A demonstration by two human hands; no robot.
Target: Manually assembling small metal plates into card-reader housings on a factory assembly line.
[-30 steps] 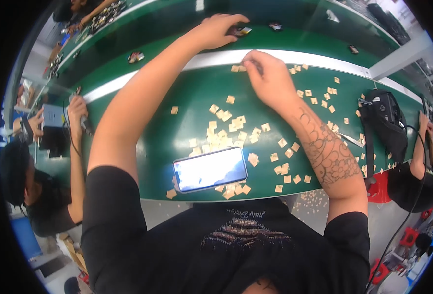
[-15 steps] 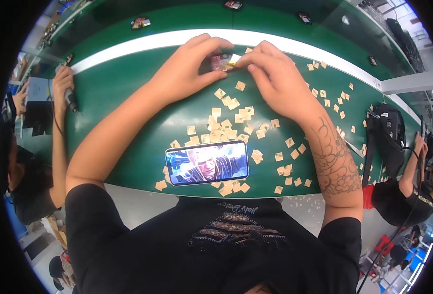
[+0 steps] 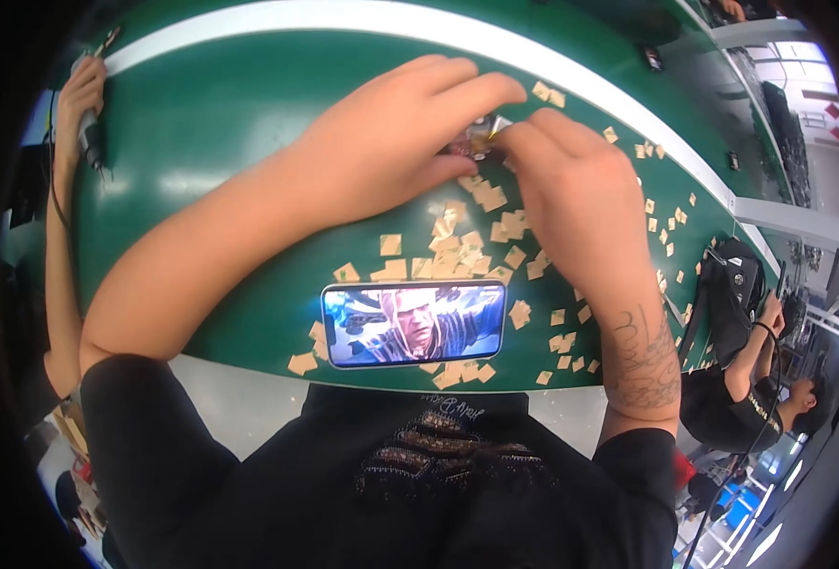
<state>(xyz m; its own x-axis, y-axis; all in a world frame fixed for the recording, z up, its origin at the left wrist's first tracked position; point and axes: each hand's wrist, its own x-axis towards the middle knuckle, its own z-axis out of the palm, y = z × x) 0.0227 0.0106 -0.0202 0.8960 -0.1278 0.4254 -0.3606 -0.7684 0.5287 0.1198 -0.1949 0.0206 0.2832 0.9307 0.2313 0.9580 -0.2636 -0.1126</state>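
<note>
I see left hand (image 3: pixel 402 123) curled around small dark, yellow-edged block (image 3: pixel 470 142); right hand (image 3: pixel 582 180) bunched alongside, can't tell if pinching. Likely light, stiff, fragile: hold by sides.

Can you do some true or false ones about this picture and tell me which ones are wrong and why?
1. The smartphone lies on the green table with its screen lit. True.
2. The left hand is empty. False: the left hand holds a small electronic part.
3. The right hand is at that same part. True.
4. The beige squares are in one neat stack. False: the beige squares are scattered about.
5. The black bag is to the phone's right. True.
</note>
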